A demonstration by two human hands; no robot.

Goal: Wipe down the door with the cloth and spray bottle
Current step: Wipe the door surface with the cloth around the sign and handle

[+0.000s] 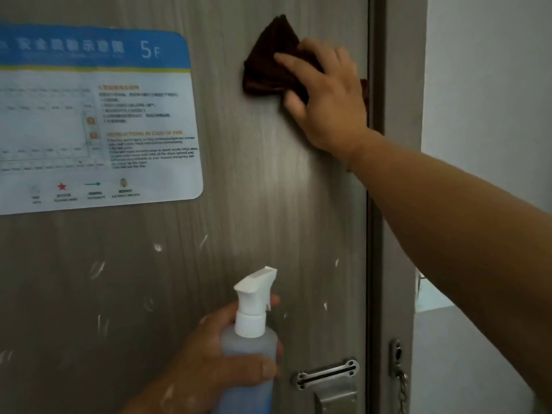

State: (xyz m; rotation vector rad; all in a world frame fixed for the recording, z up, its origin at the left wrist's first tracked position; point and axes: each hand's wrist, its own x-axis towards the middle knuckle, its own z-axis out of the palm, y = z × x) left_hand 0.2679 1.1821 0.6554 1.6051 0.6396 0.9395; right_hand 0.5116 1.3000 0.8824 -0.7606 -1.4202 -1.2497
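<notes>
One view: head camera, wide-angle. It faces the door (254,189) nearly square-on at close range, so the door fills most of the picture. The notice (98,115) is cut by the left edge. The jamb (377,204) and wall (493,85) are at right. The right hand (325,97) enters from the right, high up. The left hand (209,363), gripping the bottle (248,348), is at bottom centre.

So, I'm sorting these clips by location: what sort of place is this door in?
Probably a hotel or similar guest room, seen from inside. The door carries a fire evacuation notice marked 5F, and a guard latch and chain sit by its edge.
</notes>
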